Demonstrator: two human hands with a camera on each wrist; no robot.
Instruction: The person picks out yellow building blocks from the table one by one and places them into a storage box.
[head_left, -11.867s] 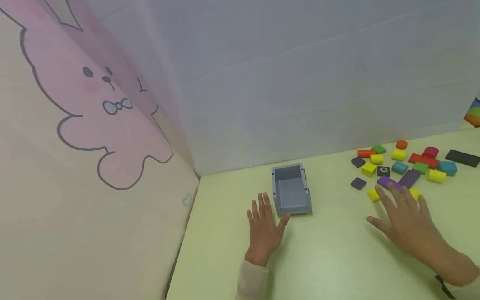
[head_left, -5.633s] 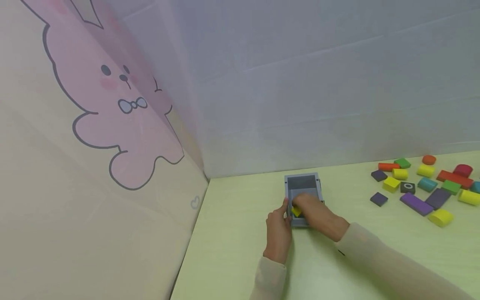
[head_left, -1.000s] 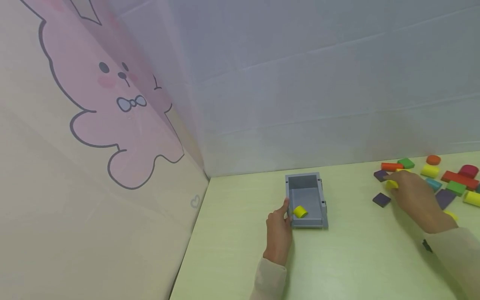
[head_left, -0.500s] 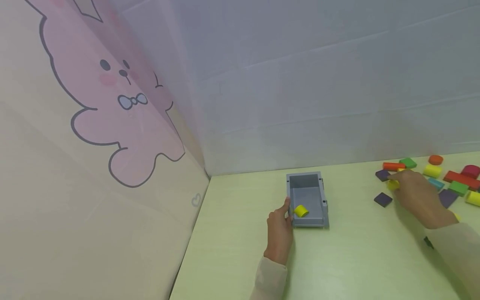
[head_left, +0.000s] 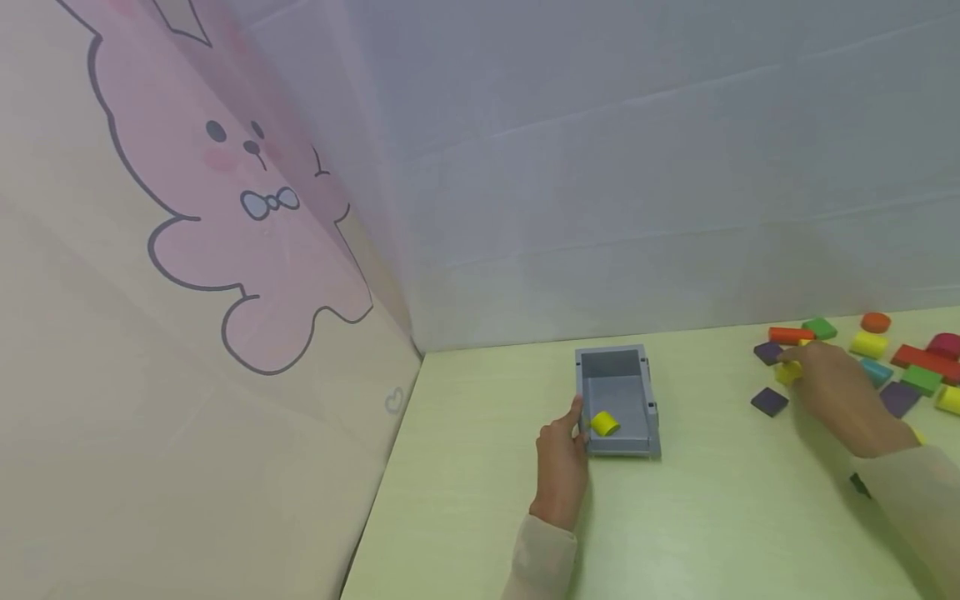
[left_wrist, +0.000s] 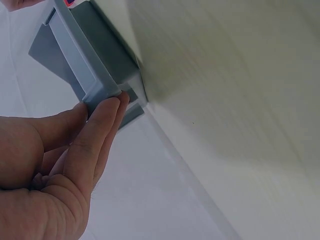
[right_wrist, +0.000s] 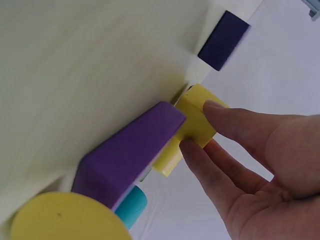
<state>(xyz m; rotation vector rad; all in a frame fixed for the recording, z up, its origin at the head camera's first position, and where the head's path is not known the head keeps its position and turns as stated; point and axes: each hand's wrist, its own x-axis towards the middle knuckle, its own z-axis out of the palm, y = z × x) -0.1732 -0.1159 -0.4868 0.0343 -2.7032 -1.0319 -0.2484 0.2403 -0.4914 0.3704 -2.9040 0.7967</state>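
My left hand (head_left: 561, 468) grips the near left side of a small grey open-topped box (head_left: 622, 398), thumb on its rim. In the left wrist view, thumb and fingers pinch the rim of the box (left_wrist: 82, 50). A short yellow block (head_left: 604, 423) with a rounded side lies on the box floor. Over at the block pile, my right hand (head_left: 843, 400) pinches a yellow cube (head_left: 787, 372) between thumb and fingers. The right wrist view has this cube (right_wrist: 194, 114) close beside a long purple block (right_wrist: 130, 152).
Two dark purple tiles (head_left: 769, 402) lie left of my right hand. Behind and right of it are a red cylinder (head_left: 791, 335), green blocks (head_left: 922, 380), a teal cylinder (head_left: 876, 372) and several others. A pale curtain (head_left: 637, 183) stands behind the table.
My left hand has moved from lying open beside the box to gripping it. My right hand has put a yellow block inside, then returned to the pile and taken hold of the yellow cube.
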